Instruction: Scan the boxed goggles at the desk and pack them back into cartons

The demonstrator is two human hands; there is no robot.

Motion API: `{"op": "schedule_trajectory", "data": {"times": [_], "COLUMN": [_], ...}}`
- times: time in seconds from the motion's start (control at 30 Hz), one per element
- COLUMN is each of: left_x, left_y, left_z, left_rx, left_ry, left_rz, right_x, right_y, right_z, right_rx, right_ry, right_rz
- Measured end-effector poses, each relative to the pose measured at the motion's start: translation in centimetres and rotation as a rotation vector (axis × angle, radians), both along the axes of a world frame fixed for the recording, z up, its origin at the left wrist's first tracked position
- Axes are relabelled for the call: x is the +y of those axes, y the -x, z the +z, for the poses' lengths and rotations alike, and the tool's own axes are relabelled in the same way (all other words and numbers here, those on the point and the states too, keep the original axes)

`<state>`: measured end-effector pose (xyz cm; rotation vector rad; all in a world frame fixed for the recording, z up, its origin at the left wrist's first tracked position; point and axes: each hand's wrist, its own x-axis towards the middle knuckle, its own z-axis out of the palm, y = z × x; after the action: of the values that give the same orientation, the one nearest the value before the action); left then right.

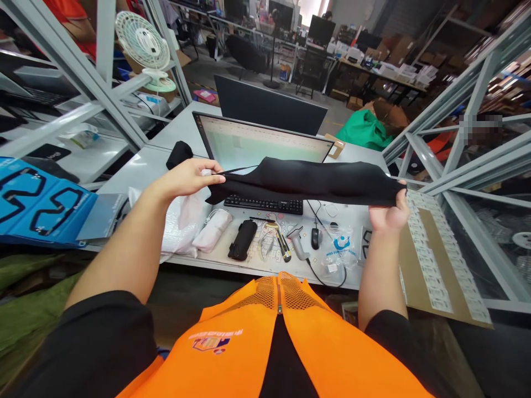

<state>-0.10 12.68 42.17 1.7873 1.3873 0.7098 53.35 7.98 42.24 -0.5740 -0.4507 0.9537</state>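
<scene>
A long piece of black cloth (315,181) stretches across the front of the monitor, held up above the desk. My left hand (191,178) pinches its narrow left end between thumb and fingers. At the other end, my right hand (389,213) grips the cloth's right edge, the thumb closed against it. The cloth looks folded lengthwise, and what kind of article it is cannot be made out. Below it lie a black keyboard (263,205), a rolled black bundle (243,240), a utility knife (284,245) and a barcode scanner (297,243).
A lit monitor (265,141) stands behind the cloth. A computer mouse (316,238) and a clear plastic bag (338,249) lie at the right. White wrapped packages (180,224) and a blue box (43,202) are on the left. Metal frame posts (460,138) flank the desk.
</scene>
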Motion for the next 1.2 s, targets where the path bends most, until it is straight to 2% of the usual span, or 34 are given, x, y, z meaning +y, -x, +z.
{"op": "schedule_trajectory", "data": {"times": [0.13,0.37,0.6,0.8,1.03,1.2], "left_x": [-0.3,-0.3,-1.1,-1.8,-1.6,-1.1], "left_y": [-0.6,-1.4,-3.0,-3.6,-3.4,-3.2], "left_z": [0.4,0.1,0.1,-0.2,-0.8,-1.1], "left_rx": [0.055,-0.026,-0.177,-0.400,-0.680,-0.727], "left_ry": [0.026,0.028,0.137,0.286,0.227,0.175], "left_rz": [-0.005,-0.056,-0.111,-0.273,-0.295,-0.234], "right_x": [0.0,0.2,0.4,0.4,0.2,0.4], "right_y": [0.0,-0.5,-1.0,-1.1,-1.2,-1.3], "right_z": [0.1,-0.4,-1.1,-0.8,0.0,-0.2], "right_rx": [0.014,-0.025,-0.118,-0.140,-0.109,-0.141], "right_ry": [0.011,0.034,0.029,0.057,0.128,0.107], "right_rz": [0.003,0.010,0.024,-0.021,-0.035,-0.006]}}
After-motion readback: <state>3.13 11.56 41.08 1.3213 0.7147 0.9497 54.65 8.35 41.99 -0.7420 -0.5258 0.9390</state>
